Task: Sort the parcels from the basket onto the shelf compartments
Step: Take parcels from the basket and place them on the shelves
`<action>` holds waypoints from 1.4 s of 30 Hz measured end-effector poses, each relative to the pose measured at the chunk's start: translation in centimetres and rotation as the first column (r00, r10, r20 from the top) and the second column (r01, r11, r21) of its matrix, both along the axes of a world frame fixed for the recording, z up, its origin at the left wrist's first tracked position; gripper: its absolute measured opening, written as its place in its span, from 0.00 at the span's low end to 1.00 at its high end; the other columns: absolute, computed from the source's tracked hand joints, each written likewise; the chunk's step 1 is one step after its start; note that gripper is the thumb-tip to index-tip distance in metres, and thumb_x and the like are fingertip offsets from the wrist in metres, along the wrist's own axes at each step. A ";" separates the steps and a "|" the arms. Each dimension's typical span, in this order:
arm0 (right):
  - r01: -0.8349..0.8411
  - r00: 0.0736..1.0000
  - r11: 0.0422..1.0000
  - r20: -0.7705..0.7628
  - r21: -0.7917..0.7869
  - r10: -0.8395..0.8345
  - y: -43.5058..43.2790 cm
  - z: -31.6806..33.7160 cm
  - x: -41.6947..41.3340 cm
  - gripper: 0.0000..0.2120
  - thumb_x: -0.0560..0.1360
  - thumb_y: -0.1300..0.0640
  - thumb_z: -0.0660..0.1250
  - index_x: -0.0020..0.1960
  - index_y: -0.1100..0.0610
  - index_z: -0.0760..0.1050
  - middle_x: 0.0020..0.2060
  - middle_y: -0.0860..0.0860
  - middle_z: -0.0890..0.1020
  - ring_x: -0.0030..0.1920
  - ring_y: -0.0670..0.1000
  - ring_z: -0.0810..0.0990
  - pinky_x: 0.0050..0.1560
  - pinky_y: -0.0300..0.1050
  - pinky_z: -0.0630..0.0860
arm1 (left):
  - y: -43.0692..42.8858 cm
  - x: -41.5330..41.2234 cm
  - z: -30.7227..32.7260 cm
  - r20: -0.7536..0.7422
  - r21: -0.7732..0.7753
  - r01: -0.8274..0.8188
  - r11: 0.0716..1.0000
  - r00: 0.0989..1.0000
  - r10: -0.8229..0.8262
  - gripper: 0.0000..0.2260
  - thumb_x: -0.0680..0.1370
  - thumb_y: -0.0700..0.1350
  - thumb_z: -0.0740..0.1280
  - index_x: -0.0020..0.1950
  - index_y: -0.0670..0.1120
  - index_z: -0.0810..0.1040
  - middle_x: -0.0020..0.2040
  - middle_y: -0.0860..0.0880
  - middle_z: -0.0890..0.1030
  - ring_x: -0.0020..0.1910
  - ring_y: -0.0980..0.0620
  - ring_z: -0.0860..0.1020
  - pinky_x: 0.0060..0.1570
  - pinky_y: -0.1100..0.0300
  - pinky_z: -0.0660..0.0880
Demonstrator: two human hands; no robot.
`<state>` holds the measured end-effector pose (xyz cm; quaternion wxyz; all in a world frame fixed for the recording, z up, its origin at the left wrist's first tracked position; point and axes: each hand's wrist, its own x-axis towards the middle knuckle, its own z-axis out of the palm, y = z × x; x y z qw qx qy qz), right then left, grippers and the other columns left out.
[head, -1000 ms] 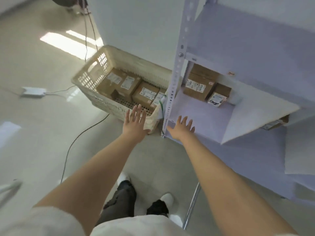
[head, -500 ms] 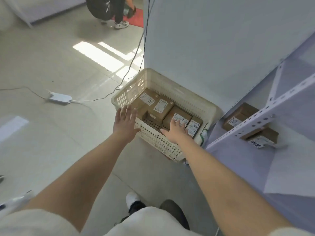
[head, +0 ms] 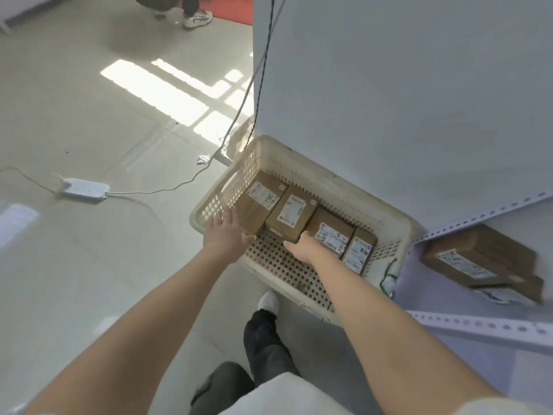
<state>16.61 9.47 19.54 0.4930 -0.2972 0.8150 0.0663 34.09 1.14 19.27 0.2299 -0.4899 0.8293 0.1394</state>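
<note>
**parcel_nerd:** so what's been changed over the last second?

**shelfwatch:** quite a bit tbh. The right hand [head: 305, 249] had been parked at the edge of the pale lilac metal shelf [head: 478, 326]. It's now been brought down inside the cream perforated plastic basket [head: 329, 187] and set against the near side of the row of four brown cardboard parcels [head: 291, 214], about where the second and third meet. The left hand [head: 225, 235] has been moved forward over the basket's rim. Its fingers are spread wide and flat, nothing is held, and the leftmost parcel [head: 257, 202] is just past its fingertips.

**parcel_nerd:** is anything actually gripped by the right one?

**shelfwatch:** can't be told. Its fingers are tucked out of sight against the cardboard, so a closed grip can't be confirmed.

**parcel_nerd:** and for the sorting?

**shelfwatch:** a fresh pick looks to have been started, but nothing's been lifted yet. All four are still in the basket. Some stacked brown boxes [head: 475, 259] are already set on the shelf, well off to the right hand's right.
</note>
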 end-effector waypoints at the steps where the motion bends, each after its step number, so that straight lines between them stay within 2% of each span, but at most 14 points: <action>1: 0.028 0.999 1.000 0.024 0.012 -0.028 -1.0 -0.1 -0.2 0.40 0.81 0.39 0.55 0.80 0.61 0.40 0.78 0.60 0.56 0.76 0.61 0.60 0.72 0.54 0.64 | -1.3 -0.3 -0.4 -0.004 0.040 -0.015 0.999 1.000 0.015 0.38 0.81 0.63 0.51 0.80 0.41 0.39 0.80 0.40 0.44 0.79 0.40 0.47 0.77 0.46 0.45; 3: 0.060 0.996 0.998 0.063 0.027 -0.062 -2.9 -0.7 -0.6 0.37 0.82 0.41 0.54 0.80 0.62 0.45 0.76 0.59 0.61 0.72 0.60 0.67 0.67 0.50 0.69 | -3.9 -0.8 -1.5 -0.024 0.095 -0.048 0.994 0.998 0.050 0.38 0.82 0.62 0.53 0.80 0.41 0.40 0.80 0.40 0.47 0.79 0.39 0.51 0.77 0.46 0.50; 7: 0.072 0.985 0.995 0.152 0.067 -0.081 -5.6 -3.1 -0.4 0.33 0.83 0.42 0.53 0.77 0.66 0.55 0.73 0.60 0.68 0.72 0.60 0.69 0.69 0.52 0.68 | -7.8 -1.5 -5.0 -0.048 0.157 -0.203 0.967 0.976 0.213 0.36 0.81 0.60 0.56 0.80 0.40 0.46 0.79 0.43 0.56 0.77 0.40 0.58 0.73 0.45 0.61; 9: 0.118 0.971 0.989 0.197 0.091 -0.134 -6.5 -5.4 -0.2 0.35 0.83 0.41 0.53 0.78 0.66 0.53 0.72 0.60 0.69 0.71 0.60 0.70 0.70 0.53 0.69 | -9.4 -2.1 -7.7 -0.052 0.209 -0.259 0.943 0.960 0.276 0.37 0.81 0.60 0.58 0.80 0.41 0.46 0.78 0.43 0.61 0.74 0.40 0.64 0.67 0.44 0.69; 11: 0.197 0.948 0.973 0.229 0.117 -0.219 -7.7 -8.1 0.1 0.37 0.82 0.40 0.53 0.79 0.64 0.50 0.75 0.58 0.64 0.73 0.59 0.67 0.70 0.52 0.66 | -11.1 -2.8 -11.1 -0.057 0.296 -0.320 0.900 0.934 0.351 0.38 0.79 0.60 0.60 0.80 0.42 0.46 0.76 0.42 0.65 0.70 0.40 0.70 0.62 0.44 0.74; 15: 0.371 0.850 0.906 0.319 0.206 -0.421 -9.1 -14.2 1.2 0.40 0.80 0.37 0.56 0.80 0.60 0.46 0.80 0.55 0.52 0.78 0.58 0.56 0.74 0.54 0.59 | -13.1 -3.5 -18.1 -0.052 0.437 -0.451 0.778 0.851 0.522 0.41 0.76 0.60 0.65 0.79 0.42 0.50 0.75 0.40 0.65 0.66 0.40 0.74 0.60 0.44 0.76; 19: 0.485 0.761 0.834 0.343 0.263 -0.551 -10.6 -20.6 2.3 0.42 0.79 0.36 0.58 0.81 0.57 0.43 0.80 0.54 0.50 0.78 0.57 0.54 0.76 0.55 0.56 | -13.8 -3.5 -24.0 0.024 0.550 -0.616 0.563 0.686 0.727 0.44 0.73 0.58 0.70 0.79 0.40 0.52 0.65 0.41 0.75 0.63 0.42 0.75 0.55 0.49 0.77; 23: 0.595 0.671 0.764 0.370 0.249 -0.643 -12.9 -26.2 2.5 0.42 0.79 0.36 0.58 0.81 0.55 0.42 0.80 0.52 0.50 0.78 0.57 0.54 0.76 0.53 0.58 | -14.9 -3.3 -29.3 0.025 0.523 -0.698 0.489 0.586 0.810 0.43 0.73 0.55 0.73 0.79 0.40 0.54 0.78 0.41 0.58 0.73 0.39 0.66 0.68 0.46 0.69; 25: 0.620 0.631 0.744 0.407 0.248 -0.661 -14.0 -28.3 2.4 0.38 0.81 0.39 0.56 0.81 0.55 0.43 0.80 0.53 0.50 0.78 0.57 0.54 0.75 0.53 0.57 | -15.5 -3.4 -31.5 0.010 0.521 -0.718 0.461 0.546 0.838 0.42 0.74 0.53 0.73 0.79 0.40 0.53 0.78 0.41 0.59 0.72 0.38 0.66 0.68 0.44 0.69; 30: 0.796 0.470 0.570 0.386 0.202 -0.794 -16.2 -32.4 2.6 0.46 0.76 0.34 0.63 0.81 0.54 0.42 0.79 0.53 0.54 0.77 0.57 0.57 0.75 0.56 0.59 | -16.2 -3.5 -35.1 -0.016 0.559 -0.736 0.383 0.452 0.892 0.44 0.73 0.53 0.72 0.78 0.38 0.51 0.76 0.40 0.63 0.72 0.37 0.66 0.70 0.43 0.67; 34: 0.868 0.351 0.452 0.392 0.205 -0.851 -17.1 -34.8 3.1 0.48 0.73 0.34 0.67 0.80 0.55 0.46 0.78 0.54 0.57 0.76 0.58 0.61 0.74 0.55 0.61 | -15.2 -4.3 -36.4 -0.049 0.592 -0.722 0.357 0.410 0.911 0.50 0.76 0.51 0.71 0.78 0.40 0.34 0.80 0.42 0.53 0.76 0.39 0.59 0.73 0.44 0.60; 37: 0.907 0.275 0.382 0.440 0.176 -0.855 -17.0 -36.1 3.5 0.47 0.72 0.38 0.71 0.79 0.60 0.53 0.76 0.53 0.64 0.75 0.56 0.64 0.72 0.50 0.62 | -14.6 -4.7 -36.8 -0.051 0.618 -0.724 0.307 0.353 0.934 0.53 0.75 0.50 0.71 0.75 0.44 0.27 0.80 0.44 0.49 0.77 0.40 0.57 0.73 0.41 0.60; 40: 0.949 0.216 0.298 0.478 0.102 -0.851 -17.5 -36.3 4.4 0.34 0.73 0.47 0.74 0.70 0.63 0.67 0.67 0.52 0.75 0.66 0.53 0.74 0.58 0.40 0.68 | -14.4 -4.5 -36.6 -0.069 0.613 -0.712 0.342 0.383 0.921 0.54 0.74 0.50 0.72 0.75 0.43 0.27 0.80 0.44 0.48 0.78 0.41 0.56 0.73 0.42 0.61; 42: 0.977 0.167 0.211 0.468 0.043 -0.868 -17.9 -36.9 5.1 0.31 0.71 0.51 0.76 0.67 0.63 0.70 0.64 0.54 0.78 0.62 0.53 0.78 0.56 0.40 0.71 | -14.4 -4.4 -36.5 -0.073 0.595 -0.701 0.393 0.439 0.895 0.51 0.75 0.50 0.71 0.77 0.41 0.30 0.80 0.43 0.48 0.78 0.42 0.54 0.73 0.44 0.60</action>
